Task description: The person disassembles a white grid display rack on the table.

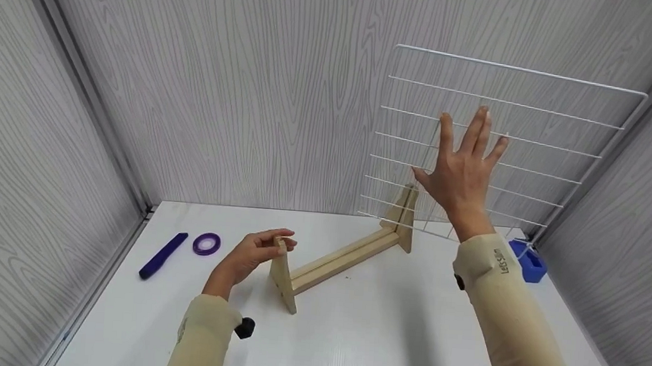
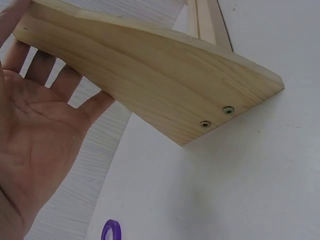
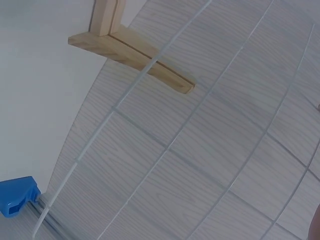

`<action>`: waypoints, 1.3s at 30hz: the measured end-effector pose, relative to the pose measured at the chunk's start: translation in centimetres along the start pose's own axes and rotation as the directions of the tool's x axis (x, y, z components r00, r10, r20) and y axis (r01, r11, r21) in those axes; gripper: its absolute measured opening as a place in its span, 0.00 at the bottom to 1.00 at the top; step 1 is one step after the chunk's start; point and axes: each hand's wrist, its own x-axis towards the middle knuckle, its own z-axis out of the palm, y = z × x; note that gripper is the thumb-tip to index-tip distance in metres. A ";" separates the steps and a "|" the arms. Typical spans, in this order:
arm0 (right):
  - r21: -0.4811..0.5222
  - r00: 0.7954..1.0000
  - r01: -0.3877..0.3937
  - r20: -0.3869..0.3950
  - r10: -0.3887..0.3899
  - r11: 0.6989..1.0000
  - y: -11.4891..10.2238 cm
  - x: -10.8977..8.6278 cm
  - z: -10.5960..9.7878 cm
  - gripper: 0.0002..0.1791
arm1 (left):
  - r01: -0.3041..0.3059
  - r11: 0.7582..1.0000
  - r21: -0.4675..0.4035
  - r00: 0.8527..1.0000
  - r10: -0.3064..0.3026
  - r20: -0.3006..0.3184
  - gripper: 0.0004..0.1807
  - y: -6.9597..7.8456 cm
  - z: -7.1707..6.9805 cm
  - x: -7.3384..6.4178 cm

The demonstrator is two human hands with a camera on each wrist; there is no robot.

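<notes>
- Left hand (image 1: 249, 255) is pinching the top of the wooden stand's (image 1: 346, 259) near end, probably steadying it.
- Purple ring (image 1: 196, 248) and purple bar (image 1: 163, 256) lie left of the stand.
- Right hand (image 1: 459, 178), beyond the stand, has fingers spread at the wire grid (image 1: 552, 147); can't tell if fingertips hook it.
- Grid's raised over the stand's far end; looks like a positioning step, so next move probably needs careful lining up, imo.

Diffuse light, soft shadows on table (image 1: 344, 339)
</notes>
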 end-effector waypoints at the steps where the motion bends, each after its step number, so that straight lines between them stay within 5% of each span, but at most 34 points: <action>1: 0.003 1.000 0.000 0.001 0.000 1.000 0.0 0.1 0.0 0.66 | 0.011 1.000 -0.002 1.000 -0.011 0.000 0.25 0.0 -0.1 0.0; 14: -0.018 1.000 0.001 0.004 -0.001 1.000 0.4 0.1 -0.2 0.66 | 0.056 0.995 0.078 0.996 -0.050 -0.069 0.10 -0.2 0.1 -0.1; 20: -0.010 1.000 -0.009 0.015 0.009 1.000 0.4 -0.2 -0.1 0.66 | 0.055 0.992 0.112 0.998 -0.060 0.035 0.06 0.1 0.0 -0.6; 25: -0.027 1.000 0.005 0.008 -0.005 1.000 0.3 -0.2 0.0 0.66 | 0.113 0.986 0.120 0.980 -0.130 0.149 0.18 0.1 -0.1 -1.0; 32: -0.035 1.000 0.017 0.003 -0.017 0.999 0.0 -0.3 -0.1 0.66 | 0.117 0.979 0.164 0.977 -0.143 0.158 0.15 0.3 0.2 -1.0; 39: -0.003 1.000 0.010 0.000 -0.010 1.000 0.2 -0.4 0.0 0.66 | 0.099 0.989 0.111 0.981 -0.116 0.155 0.09 -0.3 1.0 -1.5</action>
